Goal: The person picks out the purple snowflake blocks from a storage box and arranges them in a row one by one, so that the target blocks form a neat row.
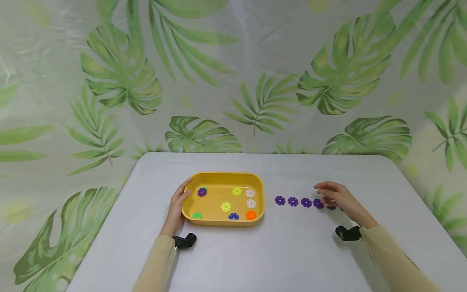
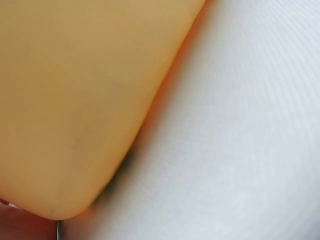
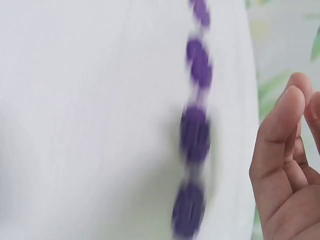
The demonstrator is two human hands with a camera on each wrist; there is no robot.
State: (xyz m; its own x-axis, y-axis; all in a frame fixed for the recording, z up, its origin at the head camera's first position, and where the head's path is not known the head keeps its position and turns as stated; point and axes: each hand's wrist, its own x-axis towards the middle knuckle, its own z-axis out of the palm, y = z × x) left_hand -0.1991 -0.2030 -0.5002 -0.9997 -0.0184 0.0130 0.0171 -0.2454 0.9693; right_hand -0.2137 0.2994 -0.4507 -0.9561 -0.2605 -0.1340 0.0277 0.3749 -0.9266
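Observation:
A yellow tray [image 1: 215,202] stands left of the table's middle, with several snowflake discs inside. At its left end my left hand [image 1: 177,205] grips the rim; the left wrist view shows mostly the tray's wall [image 2: 80,100] close up. My right hand [image 1: 341,200] hovers over a row of purple snowflake discs [image 1: 293,201], covering part of it. Its fingers are loosely bent, and nothing shows between them. In the right wrist view the thumb and fingers [image 3: 282,117] appear beside the blurred row of purple discs [image 3: 195,135].
In the tray lie a purple disc [image 1: 202,192] overlapping a green one, white discs [image 1: 250,203], yellow-green discs [image 1: 226,207], an orange disc [image 1: 251,215], a blue disc [image 1: 233,216] and another green disc [image 1: 197,215]. A white cloth covers the table [image 1: 277,255]; a leaf-patterned sheet [image 1: 255,61] hangs behind.

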